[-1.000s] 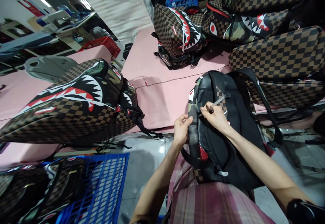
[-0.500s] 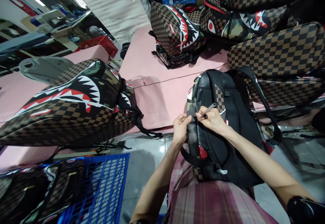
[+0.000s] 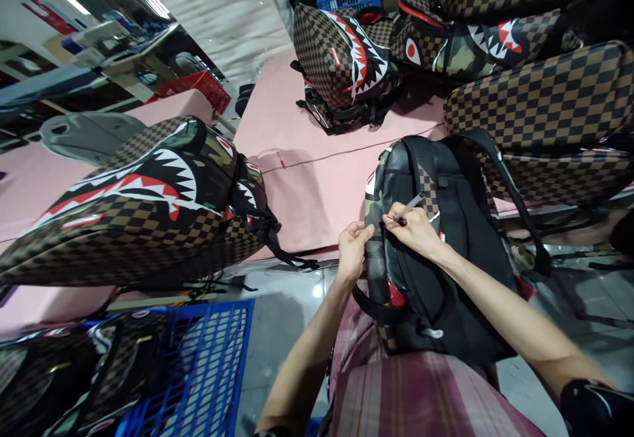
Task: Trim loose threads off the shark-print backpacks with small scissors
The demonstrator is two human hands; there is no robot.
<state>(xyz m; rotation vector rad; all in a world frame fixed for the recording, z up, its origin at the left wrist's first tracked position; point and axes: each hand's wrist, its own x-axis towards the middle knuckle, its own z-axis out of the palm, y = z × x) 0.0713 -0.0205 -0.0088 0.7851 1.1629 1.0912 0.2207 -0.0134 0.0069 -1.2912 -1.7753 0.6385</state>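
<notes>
A black backpack [image 3: 465, 252] with camouflage side and checkered strap trim leans over my lap against the table edge, its back panel and straps facing up. My left hand [image 3: 352, 245] pinches the bag's left side edge between thumb and fingers. Just right of it, my right hand [image 3: 413, 231] is closed round a slim grey pen-like tool [image 3: 412, 206], whose upper end sticks out above the fingers. A small dark part shows below the tool by the fingertips. The tip is hidden against the bag's seam.
Checkered shark-mouth backpacks lie left [image 3: 148, 186] and far side [image 3: 341, 61] of the pink table [image 3: 302, 193]; more are stacked right [image 3: 545, 94]. A blue crate [image 3: 208, 358] with bags stands lower left. A small red-tipped item [image 3: 281, 160] lies on the table.
My right hand and the pen-like tool have shifted very slightly, the tool now tilted a little more upright. My left hand and the backpack stay in place.
</notes>
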